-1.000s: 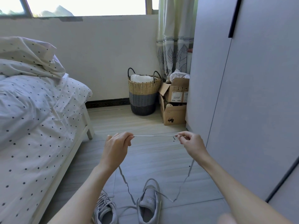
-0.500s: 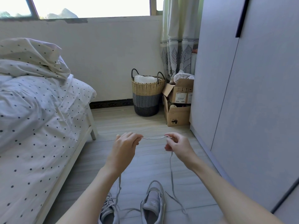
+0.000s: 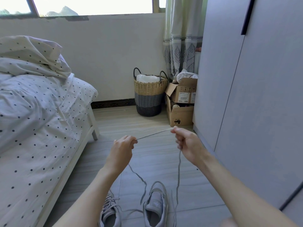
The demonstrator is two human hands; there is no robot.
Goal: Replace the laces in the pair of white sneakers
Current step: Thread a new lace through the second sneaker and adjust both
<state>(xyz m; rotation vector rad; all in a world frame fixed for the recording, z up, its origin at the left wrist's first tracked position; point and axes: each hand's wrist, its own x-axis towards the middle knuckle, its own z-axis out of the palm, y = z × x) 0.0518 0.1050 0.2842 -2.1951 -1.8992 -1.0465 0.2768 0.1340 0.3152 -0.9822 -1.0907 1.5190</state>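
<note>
Now both hands pinch the lace [image 3: 155, 133] at mid-frame: left hand [image 3: 122, 149] low, right hand [image 3: 188, 145] higher, its tails trailing down toward the unlaced sneaker [image 3: 156, 205] at bottom centre. Best keep it flat and untwisted, ends evened, before threading the lowest eyelets.

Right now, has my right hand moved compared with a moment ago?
Yes. The right hand, pinching the lace, has risen toward the lower cardboard box; its fingertips now almost reach the box's bottom edge, from clearly lower before.

Two bare forearms, no sleeves, no jewellery
</note>
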